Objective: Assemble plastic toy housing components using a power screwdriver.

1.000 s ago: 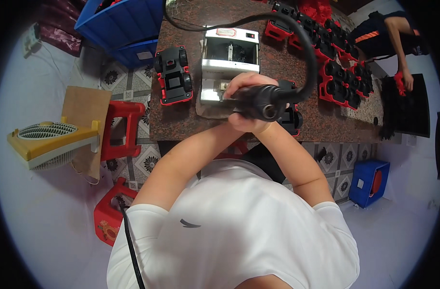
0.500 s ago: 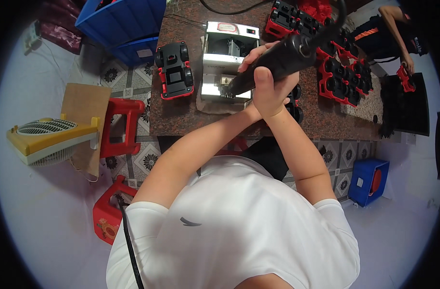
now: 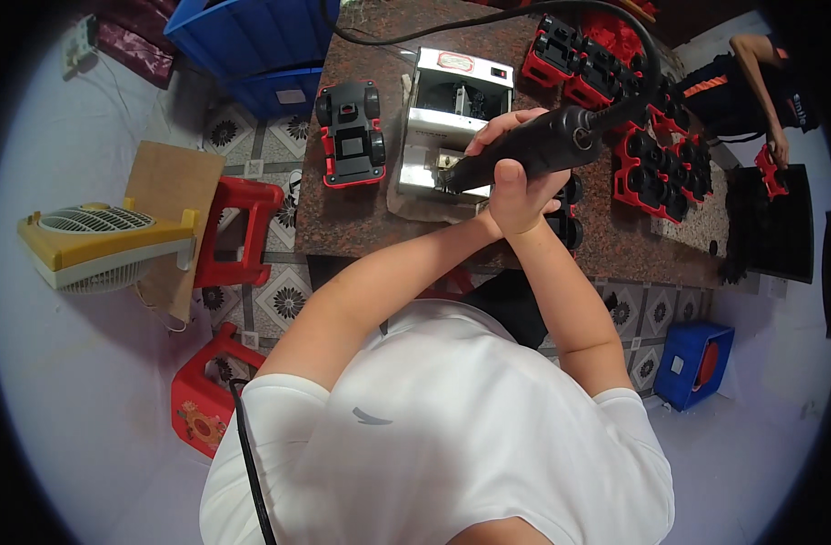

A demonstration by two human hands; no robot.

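Note:
My right hand (image 3: 533,195) is wrapped round a black electric screwdriver (image 3: 538,147), thumb along its near side. The screwdriver lies tilted, its tip at the front pick-up of a white and silver screw feeder (image 3: 415,173). My left forearm (image 3: 406,254) crosses beneath my right wrist. The left hand is mostly hidden there, beside a black and red toy car chassis (image 3: 570,213) that shows only in part; its grip is hidden. Another toy car chassis (image 3: 352,136) lies wheels up left of the feeder.
Several red and black chassis (image 3: 656,173) are grouped at the table's right. A black cable (image 3: 653,68) loops from the screwdriver over the table. Blue bins (image 3: 252,45) stand at the back left, near a red stool (image 3: 243,232). At far right, a co-worker's hand (image 3: 777,145) holds a red part.
The whole view has shifted, so the table and feeder appear farther right and slightly lower. The screwdriver tip stays at the feeder's pick-up, and my grip on it looks the same.

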